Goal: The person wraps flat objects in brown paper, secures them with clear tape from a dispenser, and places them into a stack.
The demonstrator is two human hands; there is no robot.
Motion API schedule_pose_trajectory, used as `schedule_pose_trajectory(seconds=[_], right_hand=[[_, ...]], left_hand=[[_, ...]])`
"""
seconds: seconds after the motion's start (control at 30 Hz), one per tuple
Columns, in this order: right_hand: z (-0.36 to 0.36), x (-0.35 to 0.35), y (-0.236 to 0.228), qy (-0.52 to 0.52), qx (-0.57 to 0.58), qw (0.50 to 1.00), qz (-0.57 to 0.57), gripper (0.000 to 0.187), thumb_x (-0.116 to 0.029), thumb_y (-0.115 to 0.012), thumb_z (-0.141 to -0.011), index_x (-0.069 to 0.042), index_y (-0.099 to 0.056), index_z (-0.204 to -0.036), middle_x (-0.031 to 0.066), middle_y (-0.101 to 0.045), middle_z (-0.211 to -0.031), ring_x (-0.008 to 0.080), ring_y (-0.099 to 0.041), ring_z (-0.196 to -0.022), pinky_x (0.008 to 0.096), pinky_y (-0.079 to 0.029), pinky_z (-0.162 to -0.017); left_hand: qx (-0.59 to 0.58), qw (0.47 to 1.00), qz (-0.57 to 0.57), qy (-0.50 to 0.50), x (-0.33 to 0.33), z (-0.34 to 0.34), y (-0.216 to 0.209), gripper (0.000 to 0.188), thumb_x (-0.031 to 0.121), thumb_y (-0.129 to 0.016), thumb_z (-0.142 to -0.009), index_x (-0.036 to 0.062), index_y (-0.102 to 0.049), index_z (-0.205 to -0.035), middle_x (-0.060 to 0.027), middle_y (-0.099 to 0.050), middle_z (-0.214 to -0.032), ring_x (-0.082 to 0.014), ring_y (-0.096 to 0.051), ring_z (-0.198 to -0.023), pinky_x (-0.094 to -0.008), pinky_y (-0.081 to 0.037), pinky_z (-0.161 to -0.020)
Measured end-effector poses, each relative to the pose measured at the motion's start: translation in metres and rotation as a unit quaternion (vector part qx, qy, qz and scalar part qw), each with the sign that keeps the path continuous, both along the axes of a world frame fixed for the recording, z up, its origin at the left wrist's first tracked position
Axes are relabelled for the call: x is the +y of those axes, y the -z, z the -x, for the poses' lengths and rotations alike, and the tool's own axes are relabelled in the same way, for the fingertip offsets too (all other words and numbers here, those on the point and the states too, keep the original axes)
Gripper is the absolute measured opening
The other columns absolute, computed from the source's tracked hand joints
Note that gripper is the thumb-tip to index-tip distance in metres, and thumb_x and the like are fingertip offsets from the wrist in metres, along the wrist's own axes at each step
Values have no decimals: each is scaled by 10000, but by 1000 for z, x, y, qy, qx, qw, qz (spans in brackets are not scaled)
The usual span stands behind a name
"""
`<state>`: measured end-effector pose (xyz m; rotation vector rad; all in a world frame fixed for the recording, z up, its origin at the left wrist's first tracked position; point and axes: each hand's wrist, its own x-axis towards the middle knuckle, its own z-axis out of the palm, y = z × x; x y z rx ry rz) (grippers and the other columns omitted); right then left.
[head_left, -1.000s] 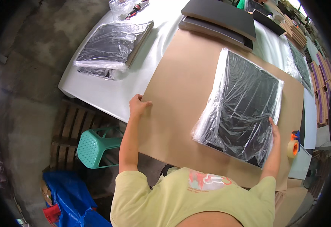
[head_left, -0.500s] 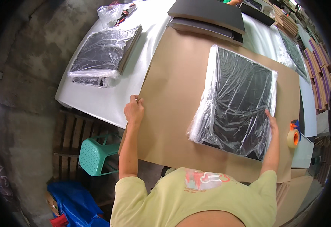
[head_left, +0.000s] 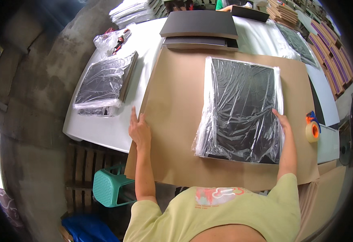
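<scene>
A black panel stack in clear plastic film [head_left: 245, 109] lies on a large sheet of brown cardboard [head_left: 176, 92]. My right hand [head_left: 281, 119] is at the stack's right edge, a digit on top of the film and the other fingers mostly hidden past the side. Along the cardboard's left edge rests my left hand [head_left: 140, 132], its index finger stretched forward and another finger raised. It holds nothing that I can see.
Another film-wrapped black stack [head_left: 104, 82] sits on the white table [head_left: 138, 86] at left. Dark boards [head_left: 198, 24] are piled at the far edge. A tape dispenser [head_left: 312, 128] lies at right. A green stool [head_left: 107, 187] stands below; a person's arm [head_left: 225, 8] shows far off.
My left hand has loosened from the cardboard's edge, and its fingers now extend. The view has shifted and turned, so the table appears rotated. My right hand stays at the wrapped stack's edge.
</scene>
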<state>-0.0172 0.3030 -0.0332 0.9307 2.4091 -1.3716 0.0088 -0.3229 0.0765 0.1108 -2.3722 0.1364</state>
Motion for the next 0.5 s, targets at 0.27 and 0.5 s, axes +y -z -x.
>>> schedule_pose_trajectory(seconds=[0.27, 0.5], right_hand=[[-5, -6, -21, 22, -6, 1000, 14, 1086, -705, -685, -567, 136, -459, -1217, 244, -489, -1264, 312, -445, -1214, 368, -326, -1007], [-5, -2, -15, 13, 7, 1000, 18, 1101, -721, -702, -525, 135, -491, -1185, 254, -496, -1250, 306, -460, -1201, 378, -344, -993]], left_hand=[[-292, 860, -397, 129, 24, 18, -65, 574, 127, -628, -768, 157, -411, -1298, -142, -627, -754, -292, -605, -674, -374, -465, -626], [-374, 875, -229, 204, 107, 12, -137, 275, 30, -547, -720, 78, -674, -959, -173, -610, -683, -259, -579, -575, -358, -473, -643]])
